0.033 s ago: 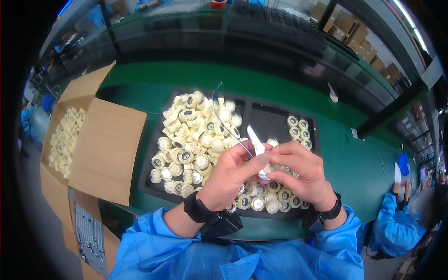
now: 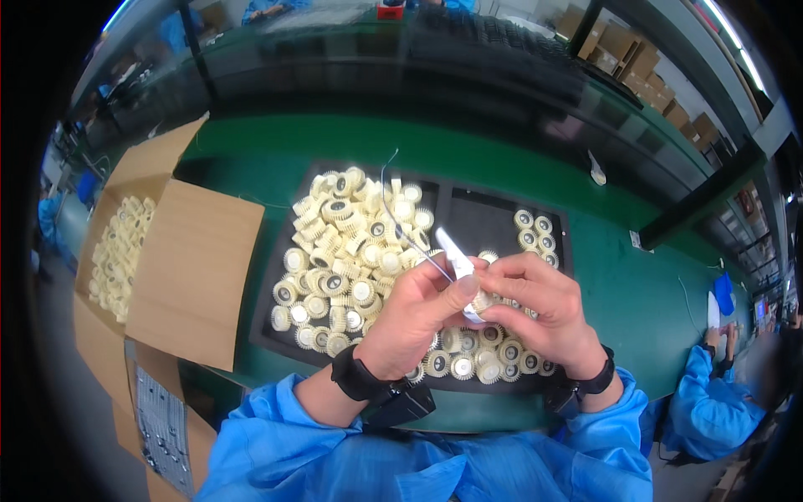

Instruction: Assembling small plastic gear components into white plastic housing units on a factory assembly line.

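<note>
My left hand is closed around a narrow white piece with a tapered end pointing up and left; I cannot make out its exact kind. A thin bluish wire runs up from the same hand across the heap of gears. Close against it, my right hand pinches a cream toothed gear, mostly hidden by fingers. The two thumbs meet over the white piece. Below and behind both hands lies a black divided tray. Its left section holds a heap of cream gears, some with dark centres.
Gears stand in short rows in the tray's right section. To the left, an open cardboard box holds more gears. A green bench carries the tray. A co-worker in a blue sleeve sits at the right.
The white piece has tilted slightly to the left, and a little more of the gear shows between my fingers. Both hands stay almost in place.
</note>
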`<action>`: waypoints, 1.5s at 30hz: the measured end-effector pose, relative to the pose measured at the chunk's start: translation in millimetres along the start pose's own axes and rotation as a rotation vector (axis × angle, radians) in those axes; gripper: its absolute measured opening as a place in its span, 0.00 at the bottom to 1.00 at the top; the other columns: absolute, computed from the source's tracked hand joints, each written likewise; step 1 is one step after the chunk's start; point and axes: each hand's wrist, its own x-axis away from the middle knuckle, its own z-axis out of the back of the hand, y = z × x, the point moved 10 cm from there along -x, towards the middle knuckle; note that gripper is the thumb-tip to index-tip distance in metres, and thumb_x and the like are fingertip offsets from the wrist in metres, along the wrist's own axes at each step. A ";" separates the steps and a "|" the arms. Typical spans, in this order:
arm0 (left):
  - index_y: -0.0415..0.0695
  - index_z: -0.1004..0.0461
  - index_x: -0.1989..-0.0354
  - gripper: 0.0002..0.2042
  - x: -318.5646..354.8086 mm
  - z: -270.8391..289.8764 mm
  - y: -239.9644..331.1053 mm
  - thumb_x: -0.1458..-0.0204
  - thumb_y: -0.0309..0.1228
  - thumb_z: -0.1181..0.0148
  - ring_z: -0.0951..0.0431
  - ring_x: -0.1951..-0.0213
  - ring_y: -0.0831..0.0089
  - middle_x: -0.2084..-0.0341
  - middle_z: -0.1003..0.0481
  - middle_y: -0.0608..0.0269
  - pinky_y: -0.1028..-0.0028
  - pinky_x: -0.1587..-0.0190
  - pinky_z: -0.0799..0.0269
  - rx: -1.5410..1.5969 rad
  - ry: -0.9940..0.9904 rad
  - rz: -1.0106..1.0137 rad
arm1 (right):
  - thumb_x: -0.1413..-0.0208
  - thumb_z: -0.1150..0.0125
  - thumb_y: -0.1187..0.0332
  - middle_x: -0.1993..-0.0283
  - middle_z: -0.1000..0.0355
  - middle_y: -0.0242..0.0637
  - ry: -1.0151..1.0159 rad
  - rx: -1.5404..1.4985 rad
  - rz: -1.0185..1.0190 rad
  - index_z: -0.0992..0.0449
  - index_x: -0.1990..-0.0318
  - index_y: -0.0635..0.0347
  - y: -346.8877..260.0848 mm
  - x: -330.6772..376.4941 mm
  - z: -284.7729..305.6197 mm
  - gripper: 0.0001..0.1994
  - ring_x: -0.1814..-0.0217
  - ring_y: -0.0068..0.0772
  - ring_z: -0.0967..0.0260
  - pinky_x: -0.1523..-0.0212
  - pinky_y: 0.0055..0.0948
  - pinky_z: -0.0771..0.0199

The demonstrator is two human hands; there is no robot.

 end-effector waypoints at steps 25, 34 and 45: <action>0.40 0.35 0.45 0.15 24.1 -18.1 -12.1 0.37 0.34 0.52 0.24 0.60 0.75 0.60 0.27 0.61 0.76 0.55 0.28 0.095 -0.184 0.212 | 0.41 0.50 0.60 0.50 0.35 0.67 0.247 0.657 -0.553 0.31 0.49 0.64 269.4 -217.0 -1.5 0.19 0.48 0.66 0.35 0.45 0.49 0.34; 0.40 0.33 0.48 0.14 17.1 -27.4 -6.2 0.38 0.33 0.53 0.24 0.62 0.75 0.64 0.26 0.63 0.77 0.58 0.29 0.069 -0.206 0.213 | 0.43 0.48 0.53 0.55 0.25 0.51 -0.337 0.652 -0.529 0.22 0.55 0.58 262.5 -193.0 -22.6 0.20 0.51 0.56 0.29 0.49 0.45 0.29; 0.38 0.31 0.51 0.12 16.9 -0.7 -2.1 0.40 0.30 0.52 0.22 0.66 0.72 0.67 0.25 0.60 0.78 0.62 0.27 0.030 -0.003 0.130 | 0.45 0.41 0.69 0.65 0.24 0.44 0.093 0.200 -0.335 0.24 0.54 0.64 82.3 0.0 59.7 0.12 0.66 0.31 0.26 0.63 0.27 0.27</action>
